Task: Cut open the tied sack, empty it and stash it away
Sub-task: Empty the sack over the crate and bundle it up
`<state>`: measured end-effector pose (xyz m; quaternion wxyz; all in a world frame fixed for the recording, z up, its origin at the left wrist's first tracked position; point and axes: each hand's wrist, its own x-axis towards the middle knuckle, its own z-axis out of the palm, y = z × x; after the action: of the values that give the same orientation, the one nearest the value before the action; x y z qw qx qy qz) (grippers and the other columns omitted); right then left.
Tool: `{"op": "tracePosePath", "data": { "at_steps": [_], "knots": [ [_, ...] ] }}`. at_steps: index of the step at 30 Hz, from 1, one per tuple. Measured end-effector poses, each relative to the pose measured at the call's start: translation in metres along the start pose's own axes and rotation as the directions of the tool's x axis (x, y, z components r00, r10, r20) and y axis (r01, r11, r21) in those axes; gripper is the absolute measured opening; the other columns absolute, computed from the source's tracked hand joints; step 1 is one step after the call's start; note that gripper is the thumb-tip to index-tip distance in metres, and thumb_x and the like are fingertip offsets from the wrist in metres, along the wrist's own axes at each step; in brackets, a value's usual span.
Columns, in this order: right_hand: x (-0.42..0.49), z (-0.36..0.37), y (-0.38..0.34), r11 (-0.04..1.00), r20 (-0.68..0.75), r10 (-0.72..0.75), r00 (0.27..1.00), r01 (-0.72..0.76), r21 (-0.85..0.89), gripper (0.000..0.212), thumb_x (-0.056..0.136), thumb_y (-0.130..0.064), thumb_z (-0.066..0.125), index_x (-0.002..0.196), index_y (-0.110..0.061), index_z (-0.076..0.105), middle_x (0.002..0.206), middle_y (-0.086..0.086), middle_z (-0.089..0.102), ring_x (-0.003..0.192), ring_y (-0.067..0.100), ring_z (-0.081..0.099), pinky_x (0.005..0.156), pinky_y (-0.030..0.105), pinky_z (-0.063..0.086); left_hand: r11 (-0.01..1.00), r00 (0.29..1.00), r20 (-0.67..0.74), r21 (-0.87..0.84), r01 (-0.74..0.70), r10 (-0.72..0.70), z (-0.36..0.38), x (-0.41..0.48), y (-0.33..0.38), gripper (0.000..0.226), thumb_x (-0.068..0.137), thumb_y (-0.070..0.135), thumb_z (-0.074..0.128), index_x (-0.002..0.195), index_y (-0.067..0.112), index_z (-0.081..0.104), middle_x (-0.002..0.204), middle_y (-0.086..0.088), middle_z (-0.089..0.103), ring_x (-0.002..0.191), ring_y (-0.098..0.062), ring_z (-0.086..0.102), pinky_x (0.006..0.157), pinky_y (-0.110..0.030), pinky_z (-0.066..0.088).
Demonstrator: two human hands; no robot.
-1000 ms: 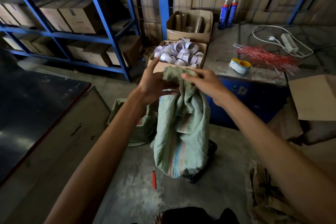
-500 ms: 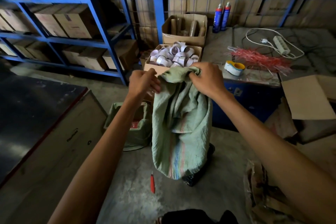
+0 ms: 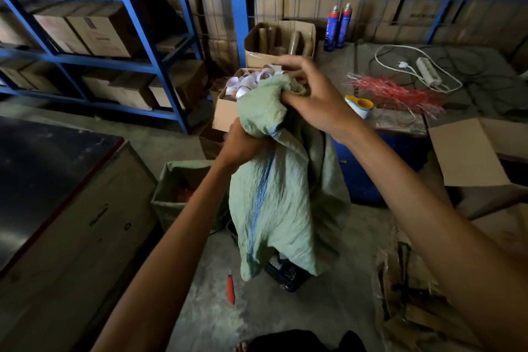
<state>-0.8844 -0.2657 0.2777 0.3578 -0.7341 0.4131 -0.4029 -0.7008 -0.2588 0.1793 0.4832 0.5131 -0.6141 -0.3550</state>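
Observation:
A limp green woven sack [image 3: 285, 194] with a blue stripe hangs in front of me, held up off the floor. My left hand [image 3: 243, 146] is clenched around its gathered neck. Above it, my right hand [image 3: 311, 97] pinches the bunched top edge with thumb and fingers. Behind the sack stands a cardboard box of white tape rolls [image 3: 245, 86]. A red utility knife [image 3: 231, 288] lies on the concrete floor below the sack.
Blue shelving [image 3: 137, 66] with cartons fills the left. A green-lined bin [image 3: 183, 194] sits by my left arm. The worktable [image 3: 428, 88] at right carries red ties, a tape dispenser, spray cans and a power strip. Torn cardboard [image 3: 414, 294] lies at lower right; a black object sits under the sack.
My left hand has dropped from the sack's top edge to grip its neck lower down. My right hand has bunched the top together. The sack now hangs more gathered.

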Motion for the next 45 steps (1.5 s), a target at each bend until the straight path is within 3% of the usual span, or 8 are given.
{"op": "tracePosePath", "data": {
  "at_steps": [4, 9, 14, 27, 32, 35, 39, 45],
  "knots": [
    [-0.035, -0.021, 0.033, 1.0, -0.1, -0.019, 0.995, 0.021, 0.02, 0.101, 0.073, -0.029, 0.085, 0.152, -0.022, 0.022, 0.146, -0.006, 0.037, 0.128, -0.01, 0.038, 0.099, 0.001, 0.032, 0.998, 0.998, -0.047, -0.047, 0.042, -0.044, -0.005, 0.002, 0.002, 0.037, 0.07, 0.003, 0.086, 0.094, 0.024, 0.068, 0.09, 0.012, 0.075, 0.085, -0.001, 0.071, 0.083, -0.035, 0.06],
    [-0.065, -0.002, 0.099, 0.951, 0.076, 0.281, 0.957, -0.267, -0.155, 0.162, 0.034, -0.064, 0.093, 0.146, -0.049, -0.024, 0.165, -0.009, -0.006, 0.151, 0.015, 0.008, 0.121, 0.049, 0.02, 0.969, 0.991, -0.072, -0.229, 0.093, -0.112, -0.006, 0.005, 0.029, 0.041, 0.071, -0.003, 0.088, 0.101, 0.018, 0.069, 0.106, -0.004, 0.075, 0.104, -0.024, 0.072, 0.092, -0.046, 0.061],
    [-0.063, 0.053, 0.103, 0.937, 0.018, 0.302, 0.953, -0.3, 0.177, 0.08, 0.05, -0.018, 0.099, 0.121, -0.019, 0.062, 0.12, -0.006, 0.067, 0.109, -0.004, 0.063, 0.096, 0.025, 0.054, 0.94, 0.994, 0.028, -0.326, 0.105, -0.102, 0.03, -0.005, 0.065, 0.039, 0.081, -0.013, 0.074, 0.094, 0.022, 0.066, 0.084, 0.013, 0.077, 0.083, -0.005, 0.074, 0.084, -0.033, 0.063],
    [-0.032, 0.018, 0.055, 0.891, -0.213, 0.28, 0.936, -0.17, 0.422, 0.063, 0.056, -0.01, 0.094, 0.112, -0.023, 0.067, 0.102, -0.015, 0.074, 0.097, -0.003, 0.07, 0.087, 0.017, 0.055, 0.973, 0.939, 0.301, 0.206, 0.106, -0.166, -0.045, -0.029, -0.01, 0.157, 0.039, 0.051, 0.101, 0.161, 0.037, 0.003, 0.168, -0.004, 0.017, 0.154, -0.025, 0.024, 0.124, -0.052, 0.029],
    [-0.011, 0.035, 0.019, 0.882, -0.202, 0.236, 0.951, -0.122, 0.455, 0.059, 0.045, -0.015, 0.094, 0.1, -0.02, 0.073, 0.101, -0.006, 0.077, 0.096, 0.008, 0.073, 0.092, 0.032, 0.056, 0.993, 0.959, 0.282, 0.117, 0.009, -0.042, 0.015, -0.048, -0.013, 0.069, 0.067, 0.002, 0.093, 0.127, 0.008, 0.058, 0.135, -0.008, 0.06, 0.115, 0.013, 0.061, 0.103, -0.014, 0.05],
    [-0.002, 0.04, 0.004, 0.932, -0.129, 0.133, 0.983, -0.08, 0.353, 0.089, 0.044, -0.027, 0.098, 0.125, -0.016, 0.06, 0.117, -0.004, 0.072, 0.109, 0.007, 0.068, 0.1, 0.033, 0.052, 0.993, 0.993, 0.039, -0.034, 0.115, -0.114, 0.041, -0.045, 0.005, 0.038, 0.09, 0.001, 0.072, 0.126, -0.004, 0.062, 0.121, -0.027, 0.067, 0.092, -0.018, 0.071, 0.076, -0.032, 0.058],
    [0.006, 0.014, -0.005, 0.967, -0.105, 0.014, 0.994, 0.013, 0.254, 0.139, 0.052, -0.042, 0.096, 0.153, -0.026, 0.002, 0.147, 0.001, 0.046, 0.134, 0.015, 0.05, 0.114, 0.042, 0.04, 0.926, 0.957, -0.056, -0.275, 0.259, -0.284, 0.045, -0.044, 0.012, 0.045, 0.1, 0.016, 0.06, 0.136, -0.01, 0.054, 0.128, -0.034, 0.062, 0.102, -0.038, 0.066, 0.086, -0.05, 0.057],
    [-0.031, -0.024, 0.027, 0.984, -0.104, 0.149, 0.983, -0.137, 0.115, 0.086, 0.08, -0.043, 0.072, 0.151, -0.027, 0.028, 0.12, -0.042, 0.042, 0.111, -0.026, 0.043, 0.107, 0.017, 0.039, 0.592, 0.818, 0.092, -0.644, 0.484, -0.568, 0.021, -0.03, 0.008, 0.045, 0.107, 0.033, 0.041, 0.133, 0.001, 0.06, 0.113, -0.016, 0.075, 0.085, -0.02, 0.068, 0.072, -0.034, 0.057]
  ]
}}
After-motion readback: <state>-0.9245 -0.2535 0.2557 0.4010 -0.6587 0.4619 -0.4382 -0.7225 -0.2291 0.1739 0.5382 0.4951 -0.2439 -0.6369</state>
